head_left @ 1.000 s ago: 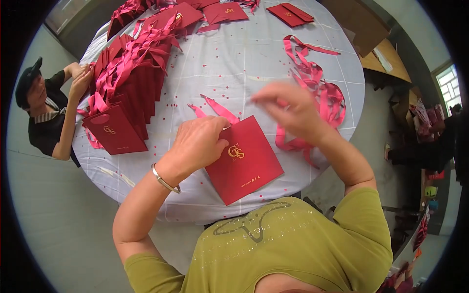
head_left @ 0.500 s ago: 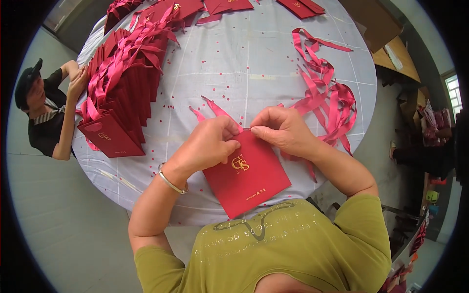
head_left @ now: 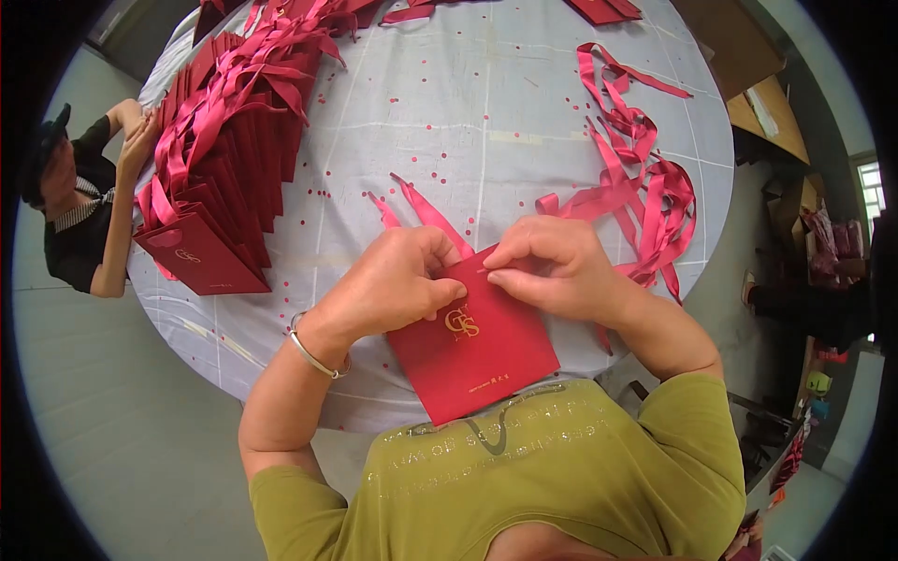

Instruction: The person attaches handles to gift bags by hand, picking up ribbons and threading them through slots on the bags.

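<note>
A flat red paper bag [head_left: 496, 351] with gold print lies tilted at the table's near edge, against my green shirt. My left hand [head_left: 398, 280] is closed on its upper left edge, thumb on the front and fingers behind. Beyond that hand, a pink ribbon [head_left: 430, 210] stretches from behind the bag's top, and two dark-tipped ends show on the cloth. At the upper right edge, my right hand [head_left: 552, 266] pinches a small thin tip, like a ribbon's end, against the bag's front; the fingers mostly cover it.
A long row of red bags with pink ribbon handles [head_left: 224, 140] stands at the left. Loose pink ribbons [head_left: 655, 187] lie in a heap at the right. More red bags [head_left: 603, 9] rest at the far edge. Red paper dots dot the white tablecloth [head_left: 468, 122]. A person [head_left: 84, 196] sits at the left.
My right fingertips have gone from the bag's top edge, where a dark tip showed, to slightly lower on its front. The view has shifted a little; my left hand keeps its hold.
</note>
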The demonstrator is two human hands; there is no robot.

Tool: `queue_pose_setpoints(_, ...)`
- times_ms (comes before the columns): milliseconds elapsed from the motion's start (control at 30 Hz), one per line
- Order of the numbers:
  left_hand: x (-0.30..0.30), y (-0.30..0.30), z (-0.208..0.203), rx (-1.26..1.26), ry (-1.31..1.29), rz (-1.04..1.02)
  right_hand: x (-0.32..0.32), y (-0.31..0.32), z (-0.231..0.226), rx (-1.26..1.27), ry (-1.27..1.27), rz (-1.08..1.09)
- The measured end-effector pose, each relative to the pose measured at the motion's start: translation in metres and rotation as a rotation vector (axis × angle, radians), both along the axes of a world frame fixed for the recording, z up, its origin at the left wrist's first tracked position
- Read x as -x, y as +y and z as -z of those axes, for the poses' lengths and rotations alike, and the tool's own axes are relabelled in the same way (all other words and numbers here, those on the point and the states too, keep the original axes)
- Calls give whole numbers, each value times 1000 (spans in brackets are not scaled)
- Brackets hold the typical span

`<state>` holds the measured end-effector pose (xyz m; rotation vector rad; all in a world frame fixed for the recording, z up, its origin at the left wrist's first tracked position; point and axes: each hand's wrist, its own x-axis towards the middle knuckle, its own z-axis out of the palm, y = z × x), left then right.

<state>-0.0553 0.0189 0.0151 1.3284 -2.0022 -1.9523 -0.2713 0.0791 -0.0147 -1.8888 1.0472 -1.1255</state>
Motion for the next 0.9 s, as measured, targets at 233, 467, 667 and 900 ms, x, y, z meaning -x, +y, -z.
queue_pose_setpoints(233, -1, 4, 2, -38, 29, -14, -2, 4, -2, 274, 196, 36)
queue_pose_setpoints(467, 0, 7, 1, -55, 106, -48, -7, 5, -3, 347, 245, 45)
queue_pose_setpoints(667, 0, 8, 2, 11, 90, -49, -9, 6, -7, 352, 324, 42)
queue_pose_setpoints(900, 4, 15, 4, 130, 35, -49, -11, 11, -10, 355, 539, 0)
